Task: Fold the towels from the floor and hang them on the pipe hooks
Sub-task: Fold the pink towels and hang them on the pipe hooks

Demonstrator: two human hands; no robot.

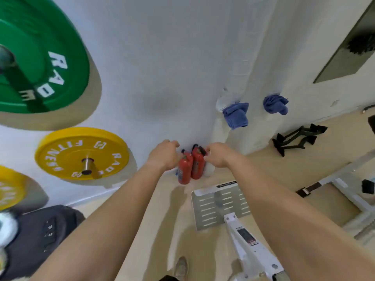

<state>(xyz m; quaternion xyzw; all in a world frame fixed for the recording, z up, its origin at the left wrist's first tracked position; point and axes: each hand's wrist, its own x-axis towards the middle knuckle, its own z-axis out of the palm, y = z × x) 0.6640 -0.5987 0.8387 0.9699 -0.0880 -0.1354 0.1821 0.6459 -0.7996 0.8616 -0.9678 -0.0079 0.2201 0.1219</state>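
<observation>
Two blue towels hang on the white wall ahead of me. One folded towel [236, 115] hangs beside a white pipe [220, 103]. A second, more bunched towel [276, 104] hangs to its right. My left hand [163, 156] and my right hand [218, 155] are stretched forward side by side, lower than the towels and to their left. I see both hands from the back, fingers curled under, with nothing visible in either. No towel lies on the visible floor.
Two red fire extinguishers [190, 167] stand against the wall just beyond my hands. Green [30, 63] and yellow [81, 153] weight plates hang on the left wall. A white machine with a slotted footplate [219, 205] is at my feet; black handles [298, 138] lie right.
</observation>
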